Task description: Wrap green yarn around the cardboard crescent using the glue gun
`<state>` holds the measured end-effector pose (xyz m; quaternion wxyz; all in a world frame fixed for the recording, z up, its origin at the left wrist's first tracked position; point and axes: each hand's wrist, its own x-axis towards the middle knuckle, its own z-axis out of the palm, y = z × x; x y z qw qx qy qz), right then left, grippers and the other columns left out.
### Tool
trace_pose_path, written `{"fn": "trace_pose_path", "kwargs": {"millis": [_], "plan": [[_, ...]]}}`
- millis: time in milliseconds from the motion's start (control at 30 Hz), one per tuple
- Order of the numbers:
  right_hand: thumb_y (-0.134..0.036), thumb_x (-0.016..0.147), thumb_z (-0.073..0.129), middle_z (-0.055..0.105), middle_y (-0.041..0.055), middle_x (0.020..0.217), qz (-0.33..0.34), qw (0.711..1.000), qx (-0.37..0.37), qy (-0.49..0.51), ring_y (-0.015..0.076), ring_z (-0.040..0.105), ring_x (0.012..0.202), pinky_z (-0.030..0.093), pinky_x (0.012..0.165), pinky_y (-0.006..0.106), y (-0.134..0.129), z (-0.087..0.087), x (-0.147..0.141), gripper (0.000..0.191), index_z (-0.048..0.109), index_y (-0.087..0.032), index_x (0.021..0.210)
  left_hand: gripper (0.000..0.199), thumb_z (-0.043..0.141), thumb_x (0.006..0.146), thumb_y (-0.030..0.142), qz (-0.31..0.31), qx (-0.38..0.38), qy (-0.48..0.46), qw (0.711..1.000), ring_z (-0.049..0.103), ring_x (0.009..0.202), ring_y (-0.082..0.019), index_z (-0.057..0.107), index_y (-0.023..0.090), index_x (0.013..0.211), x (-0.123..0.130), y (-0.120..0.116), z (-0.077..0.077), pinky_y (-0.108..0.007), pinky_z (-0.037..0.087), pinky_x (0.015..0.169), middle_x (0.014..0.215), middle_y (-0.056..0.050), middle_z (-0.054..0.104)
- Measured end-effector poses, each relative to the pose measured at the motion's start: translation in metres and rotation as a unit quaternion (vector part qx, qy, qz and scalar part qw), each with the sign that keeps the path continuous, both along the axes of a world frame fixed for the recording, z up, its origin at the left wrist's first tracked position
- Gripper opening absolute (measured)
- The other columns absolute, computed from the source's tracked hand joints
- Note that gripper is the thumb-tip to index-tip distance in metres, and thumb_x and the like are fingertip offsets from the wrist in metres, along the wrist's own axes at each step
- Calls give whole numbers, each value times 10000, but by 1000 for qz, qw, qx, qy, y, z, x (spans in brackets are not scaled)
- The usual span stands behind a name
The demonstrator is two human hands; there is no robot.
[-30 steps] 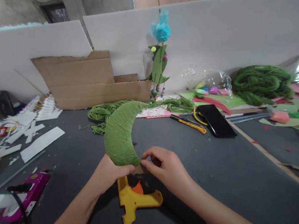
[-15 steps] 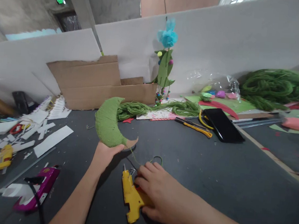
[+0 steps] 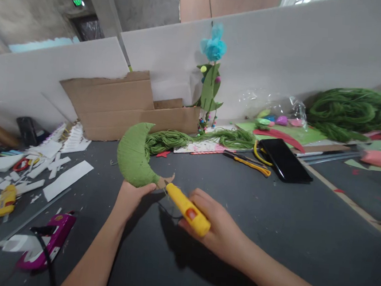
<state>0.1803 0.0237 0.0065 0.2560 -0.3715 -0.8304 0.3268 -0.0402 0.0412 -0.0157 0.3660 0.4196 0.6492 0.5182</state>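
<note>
Two bare hands are held over the dark bench (image 3: 288,209) before me: the left hand (image 3: 131,198) has its grip closed on the lower edge of a green yarn-wrapped crescent (image 3: 132,158), near its bare cardboard tip (image 3: 161,184). The right hand (image 3: 213,220) has its grip wrapped round a yellow glue gun (image 3: 186,207) aimed at that tip, though I can't tell whether they touch. Behind the crescent lies a green skein (image 3: 168,142).
</note>
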Motion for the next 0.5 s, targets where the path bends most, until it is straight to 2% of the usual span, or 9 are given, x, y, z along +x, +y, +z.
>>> {"fn": "trace_pose_path", "kwargs": {"millis": [133,267,500], "plan": [[-303,794,520,447,-10,700,-71,996,-49,38,118,455,615,395,565,242,10,-6,2,190,425,-194,669,331,747,483,237,-17,-7,5,1000,630,722,-233,664,108,777,7,-3,3,-333,475,685,754,-70,703],[-324,782,522,426,-19,683,-82,991,-95,54,96,436,549,380,508,226,10,-10,3,193,461,-185,662,324,736,486,212,-32,-12,-8,999,619,718,-222,657,107,782,12,-6,7,-324,470,690,769,-72,697],[-343,769,537,410,-35,609,-114,985,-112,63,93,401,515,366,455,204,7,-12,-2,192,463,-186,686,300,730,485,181,-41,1,-29,999,603,661,-192,634,125,763,16,-8,10,-315,472,666,715,-37,678]]}}
